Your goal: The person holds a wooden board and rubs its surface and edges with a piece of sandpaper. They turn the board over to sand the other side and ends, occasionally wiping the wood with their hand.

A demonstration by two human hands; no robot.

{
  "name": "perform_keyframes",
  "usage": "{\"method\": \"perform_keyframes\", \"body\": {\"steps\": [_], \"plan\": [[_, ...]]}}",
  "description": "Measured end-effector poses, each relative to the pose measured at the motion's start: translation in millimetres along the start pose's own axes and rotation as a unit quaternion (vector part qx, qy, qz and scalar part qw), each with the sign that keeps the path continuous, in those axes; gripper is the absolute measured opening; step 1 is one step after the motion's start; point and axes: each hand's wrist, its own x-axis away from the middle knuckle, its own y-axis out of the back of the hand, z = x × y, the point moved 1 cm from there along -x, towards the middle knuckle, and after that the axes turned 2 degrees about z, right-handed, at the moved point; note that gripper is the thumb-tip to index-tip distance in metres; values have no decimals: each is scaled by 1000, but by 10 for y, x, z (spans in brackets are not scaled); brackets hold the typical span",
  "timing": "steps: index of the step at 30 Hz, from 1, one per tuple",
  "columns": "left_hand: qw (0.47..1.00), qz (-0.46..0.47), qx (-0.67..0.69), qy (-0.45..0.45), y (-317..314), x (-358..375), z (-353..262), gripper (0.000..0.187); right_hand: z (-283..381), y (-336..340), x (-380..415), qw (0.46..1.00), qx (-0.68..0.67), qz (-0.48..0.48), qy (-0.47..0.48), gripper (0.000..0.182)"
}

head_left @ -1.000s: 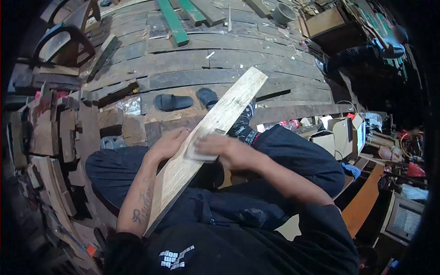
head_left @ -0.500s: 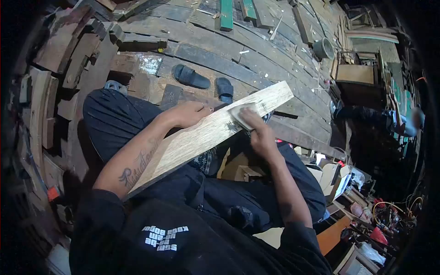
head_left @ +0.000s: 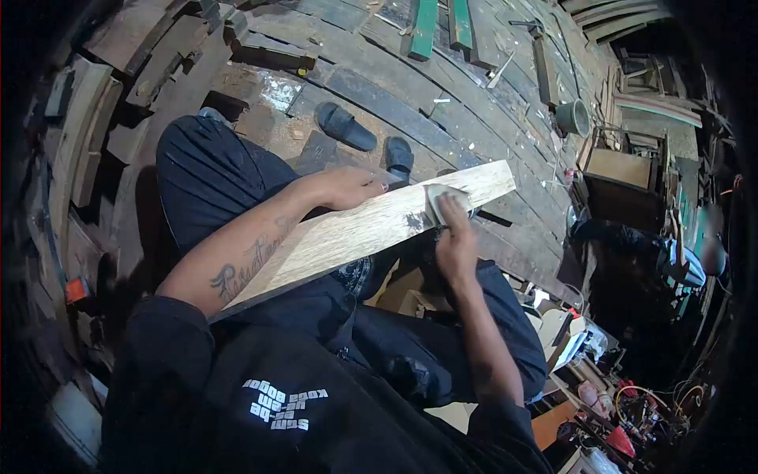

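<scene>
A pale wooden board (head_left: 355,231) lies slanted across my lap, its far end pointing up to the right. My left hand (head_left: 347,188) grips its upper edge near the middle, fingers partly hidden behind the wood, with my forearm resting along the board. Closer to the far end, my right hand (head_left: 455,237) presses a light grey flat piece, which looks like folded sandpaper (head_left: 436,207), against the board's face. Just left of it, a dark patch marks the wood.
Two dark sandals (head_left: 345,126) lie on the plank floor (head_left: 379,87) beyond my knees. Green-painted timbers (head_left: 423,38) and a grey bucket (head_left: 573,118) are farther off. Stacked wood (head_left: 95,142) stands at left. Another person (head_left: 639,237) is at right, above cluttered tools and cables (head_left: 632,403).
My right hand has slid the sandpaper along the board toward its far end, uncovering the dark patch. My left hand keeps its hold. The whole view has shifted slightly.
</scene>
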Motion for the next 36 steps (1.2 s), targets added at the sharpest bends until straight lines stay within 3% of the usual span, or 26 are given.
{"method": "perform_keyframes", "body": {"steps": [2,4,5,6,10,12,14,18,20,22,24,26,29,30,32,33,35,36], "plan": [[1000,3,6,18,-44,-3,35,66,647,59,137,988,-24,123,88,66],[1000,9,4,23,-71,-17,78,66,1051,18,343,941,-129,248,191,71],[1000,13,-1,24,-72,-31,94,65,1112,35,352,928,-134,254,240,77],[1000,14,-7,23,-65,-48,102,65,1034,34,327,929,-136,251,236,77],[998,28,-1,50,-21,-32,48,65,53,235,45,991,-81,100,27,68],[998,29,-1,58,-16,-46,31,64,-160,307,-14,998,-19,61,3,64],[999,23,-15,42,-62,-88,95,62,220,246,65,995,-13,98,28,63],[999,18,7,37,-99,-114,170,59,1186,106,276,924,-171,256,225,72],[999,22,-10,28,-63,-85,147,60,853,102,165,916,-205,289,191,72],[999,13,-21,22,-69,-88,131,62,275,131,42,973,-111,168,114,66],[998,26,-28,44,-34,-60,57,65,-199,209,-120,991,-120,64,6,62],[999,21,-11,35,-36,-62,68,67,-80,155,-127,997,-37,50,-46,65],[999,16,-19,33,-88,-105,151,62,702,-21,145,974,-65,147,161,74],[999,22,-1,32,-73,-117,164,60,883,-81,202,949,-139,189,213,76],[1000,9,1,11,-60,-93,145,54,941,14,147,914,-195,253,249,79],[1000,19,-6,22,-84,-137,208,54,680,-44,93,922,-213,218,241,80],[999,26,-11,17,-65,-123,178,57,233,66,-56,982,-133,102,84,73],[999,30,-25,12,-73,-87,154,57,-186,32,-161,976,-207,35,51,67]]}}
